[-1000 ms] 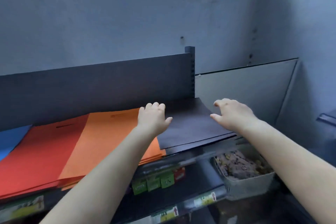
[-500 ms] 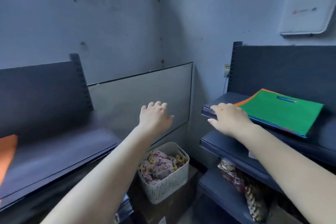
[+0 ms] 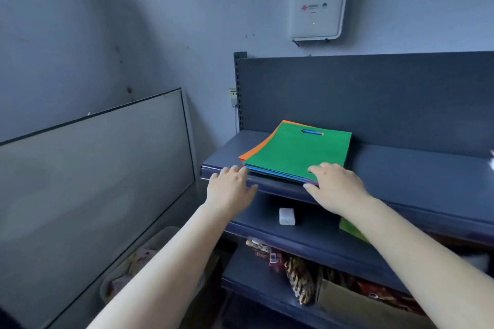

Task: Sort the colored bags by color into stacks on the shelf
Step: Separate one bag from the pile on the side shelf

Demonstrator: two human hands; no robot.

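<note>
A person reaches both bare hands toward a mixed pile of coloured bags lying on the top board of a dark shelf at the right of the scene, a green bag uppermost, with an orange edge showing along the pile's left side and blue and red edges at its near rim. The right hand lies on the near right corner of the pile, its fingers spread on the green bag and the thumb low at the pile's edge; whether it has pinched anything yet cannot be told. The left hand hovers, fingers loosely extended and holding nothing, at the shelf's near lip just beside the pile's left corner. The step in hand appears to be fetching the next bag for sorting; the next move probably calls for separating the top green sheet from those beneath and lifting it alone. Half a second ago the view took in more of the left-hand shelf and a basket below, and both hands were short of the pile; now the view is squarely on it and the right hand has arrived.
</note>
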